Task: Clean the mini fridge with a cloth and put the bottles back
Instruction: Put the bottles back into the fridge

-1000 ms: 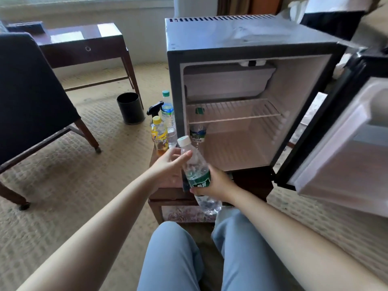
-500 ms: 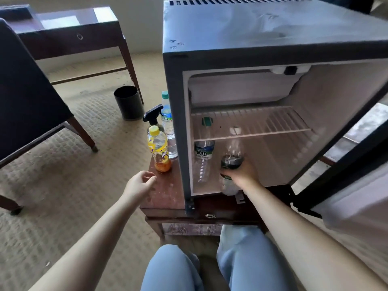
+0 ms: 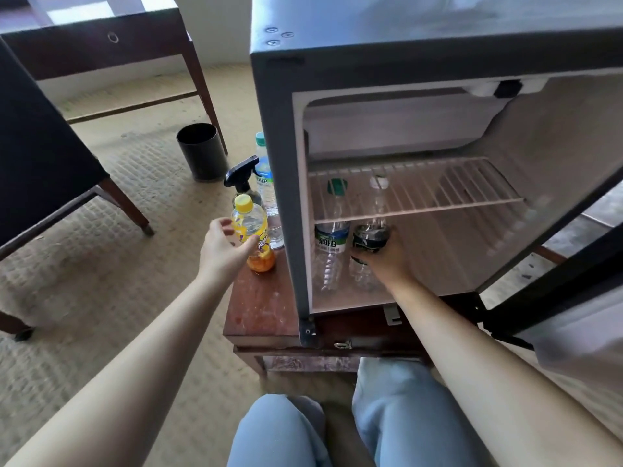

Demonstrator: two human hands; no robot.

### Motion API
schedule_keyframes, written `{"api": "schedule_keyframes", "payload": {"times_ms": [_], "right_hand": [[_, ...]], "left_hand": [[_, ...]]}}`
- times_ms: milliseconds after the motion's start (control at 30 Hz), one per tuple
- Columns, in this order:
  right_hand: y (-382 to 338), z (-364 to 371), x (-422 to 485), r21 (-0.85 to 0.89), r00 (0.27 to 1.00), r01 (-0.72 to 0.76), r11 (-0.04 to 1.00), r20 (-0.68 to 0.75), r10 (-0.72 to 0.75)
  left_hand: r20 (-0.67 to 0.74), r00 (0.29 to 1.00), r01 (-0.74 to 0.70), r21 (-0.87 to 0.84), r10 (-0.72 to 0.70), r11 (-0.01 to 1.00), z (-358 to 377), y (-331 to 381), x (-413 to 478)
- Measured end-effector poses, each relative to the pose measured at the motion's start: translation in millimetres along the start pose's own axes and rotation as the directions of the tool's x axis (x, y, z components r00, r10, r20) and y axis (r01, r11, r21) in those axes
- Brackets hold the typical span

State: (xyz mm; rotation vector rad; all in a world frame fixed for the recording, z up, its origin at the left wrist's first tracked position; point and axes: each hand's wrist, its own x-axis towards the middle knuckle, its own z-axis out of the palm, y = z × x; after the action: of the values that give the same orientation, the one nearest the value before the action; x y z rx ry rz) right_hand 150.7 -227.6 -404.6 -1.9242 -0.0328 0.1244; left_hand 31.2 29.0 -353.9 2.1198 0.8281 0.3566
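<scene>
Inside, right fingers (image 3: 391,241) clasp a ribbed clear bottle (image 3: 364,278); left fingers (image 3: 219,227) spread loose by the yellow-capped bottle (image 3: 251,224).

Yellow-capped bottle (image 3: 251,230), at left hand (image 3: 220,252): yellow label, orange base. Dark-labelled bottle (image 3: 371,234), in right hand (image 3: 387,261): clear. Green-capped bottle (image 3: 332,237), beside right hand: green-white label.
</scene>
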Motion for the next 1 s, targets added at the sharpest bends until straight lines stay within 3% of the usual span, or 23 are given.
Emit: {"api": "schedule_keyframes", "payload": {"times_ms": [233,400,567,767,900,1000], "right_hand": [[12.4,-7.0,-6.9,-0.001,0.996,-0.028,1.000,0.083,0.028],[16.9,-20.4,-21.9,-0.062,0.995,-0.052,0.997,0.085,0.057],[12.9,-33.9,-41.4,-0.150,0.993,-0.081,0.985,0.071,0.092],[-8.1,-46.0,-82.2,-0.279,0.999,-0.046,0.959,-0.002,0.048],[-27.1,-41.5,-124.6,-0.291,0.992,-0.040,0.956,0.099,0.072],[-37.1,-36.2,-158.9,-0.148,0.939,0.102,0.984,0.339,-0.047]], "left_hand": [[-0.027,0.985,-0.168,0.103,0.172,0.980,1.0,22.2,28.3],[-0.070,0.992,-0.097,0.155,0.109,0.983,0.7,28.6,23.2],[-0.043,0.983,-0.162,0.269,0.180,0.950,-11.9,20.5,-7.7],[-0.046,0.972,-0.209,0.287,0.231,0.935,-52.2,24.4,-63.6],[0.054,0.958,-0.285,0.310,0.283,0.907,-72.8,41.2,-105.2],[0.127,0.935,-0.354,0.298,0.331,0.886,-77.6,59.3,-137.4]]}}
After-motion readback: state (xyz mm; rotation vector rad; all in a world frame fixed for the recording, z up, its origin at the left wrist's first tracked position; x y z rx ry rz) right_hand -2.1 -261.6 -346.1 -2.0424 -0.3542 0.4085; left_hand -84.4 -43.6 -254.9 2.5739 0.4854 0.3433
